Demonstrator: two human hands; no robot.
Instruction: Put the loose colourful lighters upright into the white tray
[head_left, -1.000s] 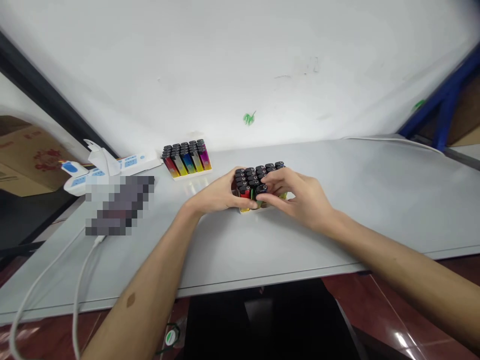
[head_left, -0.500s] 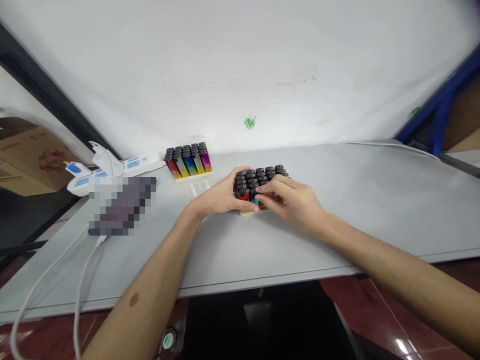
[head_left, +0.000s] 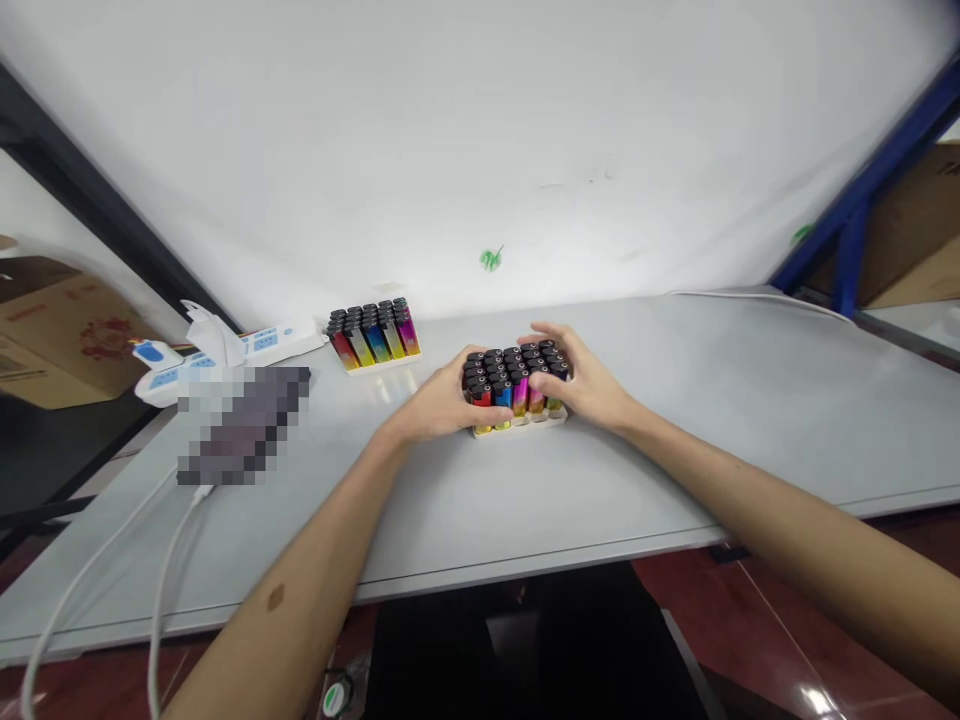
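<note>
A white tray stands on the table in front of me, packed with upright lighters in rows. Their tops are black; the front bodies show red, blue, pink and yellow. My left hand wraps round the left end of the set, its thumb across the front of the red and blue lighters. At the right end is my right hand, thumb against the front lighters and fingers round the back and side. The far fingertips of both hands are partly hidden behind the lighters.
A second tray of similar lighters stands at the back left by the wall. Left of it lie a white power strip with plugs and a dark blurred-out device on white cables. The table's front edge runs near me.
My right hand has stopped pinching at a lighter's top in the front row and moved right, spreading round the tray's right end. My left hand stays at the left end. The view has shifted slightly.
</note>
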